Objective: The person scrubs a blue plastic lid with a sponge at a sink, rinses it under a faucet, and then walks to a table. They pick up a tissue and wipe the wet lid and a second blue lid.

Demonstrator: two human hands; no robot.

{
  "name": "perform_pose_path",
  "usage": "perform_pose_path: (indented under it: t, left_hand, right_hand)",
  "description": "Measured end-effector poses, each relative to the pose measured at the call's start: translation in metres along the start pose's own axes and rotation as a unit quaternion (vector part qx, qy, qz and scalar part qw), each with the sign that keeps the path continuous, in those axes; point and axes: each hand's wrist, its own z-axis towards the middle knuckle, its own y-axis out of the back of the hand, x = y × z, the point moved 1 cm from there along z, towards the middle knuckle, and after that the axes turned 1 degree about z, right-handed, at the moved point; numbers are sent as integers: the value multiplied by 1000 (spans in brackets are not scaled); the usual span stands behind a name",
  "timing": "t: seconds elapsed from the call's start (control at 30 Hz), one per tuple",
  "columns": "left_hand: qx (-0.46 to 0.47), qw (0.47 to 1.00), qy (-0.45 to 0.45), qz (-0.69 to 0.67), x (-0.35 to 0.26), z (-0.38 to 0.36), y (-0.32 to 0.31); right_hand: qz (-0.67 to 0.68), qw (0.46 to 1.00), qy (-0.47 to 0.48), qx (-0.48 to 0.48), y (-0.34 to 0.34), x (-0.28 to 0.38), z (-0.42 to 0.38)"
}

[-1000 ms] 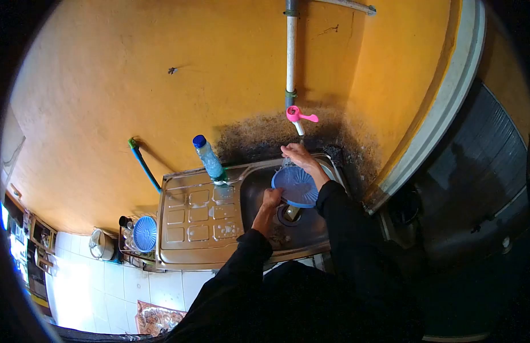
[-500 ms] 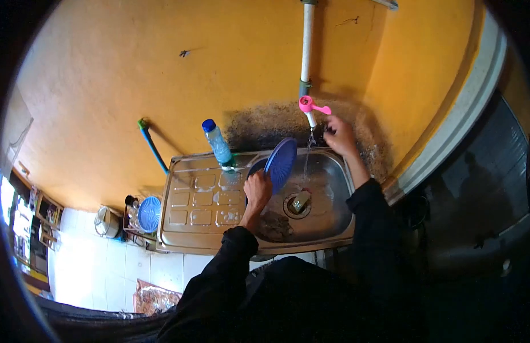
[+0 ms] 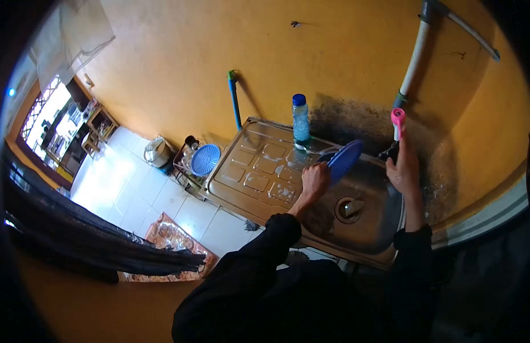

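My left hand [image 3: 315, 182] grips the edge of a blue ribbed plate [image 3: 345, 162], tilted nearly on its side over the left part of the steel sink [image 3: 370, 214]. Up at the pink-handled tap [image 3: 398, 117] is my right hand [image 3: 406, 168], its upper fingers close against the tap; whether they grip it is unclear. A pale object [image 3: 353, 208] lies at the drain. Beside the sink, a clear bottle with a blue cap [image 3: 300, 121] stands at the back of the wet drainboard [image 3: 256, 166].
Left of the drainboard a rack holds another blue ribbed plate [image 3: 205, 160], near a pot [image 3: 157, 152]. A patterned mat [image 3: 176, 234] lies on the white floor tiles. A blue pipe [image 3: 234, 103] rises by the orange wall. Dark cloth [image 3: 99, 223] hangs at the left.
The view has swung left, so the sink appears further right and tilted. My right hand has moved up against the tap, and its handle has turned. The falling water stream no longer shows.
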Motion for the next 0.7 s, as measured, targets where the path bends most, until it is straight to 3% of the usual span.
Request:
perform_pose_path:
  t: [0.03, 0.1, 0.13, 0.17, 0.2, 0.23, 0.27, 0.3, 0.37, 0.4, 0.47, 0.5, 0.57, 0.6, 0.63, 0.7]
  left_hand:
    - [1, 1000, -18, 8, -1, 1, 5]
    - [-23, 997, -72, 32, -3, 0, 16]
    - [-17, 997, -75, 28, 0, 0, 23]
    - [-82, 991, -96, -50, -11, -1, 43]
    - [-97, 990, -97, -42, -9, -2, 48]
    - [-187, 973, -129, -51, -18, -4, 52]
    - [-110, 992, -68, 5, -13, -7, 46]
    - [-58, 997, -40, -17, 1, -3, 31]
    - [-245, 960, -129, 38, 20, -3, 10]
    - [-245, 961, -123, 38, 21, -3, 9]
    - [-201, 979, -24, 1, 28, -7, 14]
    - [-201, 979, -24, -1, 27, -8, 20]
    - [-83, 987, 113, -83, 26, -8, 33]
    - [-78, 969, 178, -155, 26, -10, 34]
    - [-68, 942, 212, -252, 34, -11, 26]
    - [-62, 879, 223, -418, 38, -20, 25]
  right_hand:
    - [-14, 999, 30, -8, 6, -2, -2]
    - [36, 999, -8, -27, 16, 3, -20]
    - [228, 965, -114, -65, 21, 3, -28]
    - [404, 883, -215, -108, 29, -3, -37]
    - [543, 759, -278, -228, -4, -30, -61]
    - [412, 847, -333, -32, -24, -37, -78]
    - [129, 925, -276, 227, -44, -43, -95]
    - [-35, 909, -144, 390, -62, -49, -113]
    - [44, 982, -129, 129, -97, -58, -135]
    - [43, 982, -128, 134, -89, -50, -123]
    - [198, 940, -241, 136, -61, -20, -95]
    - [196, 941, -242, 135, -65, -13, -95]
    - [247, 922, -266, 133, -84, -10, -94]
    - [346, 867, -337, 124, -108, -16, -104]
    - [345, 868, -331, 131, -103, -8, -100]
    - [586, 624, -488, 168, -105, 11, -94]
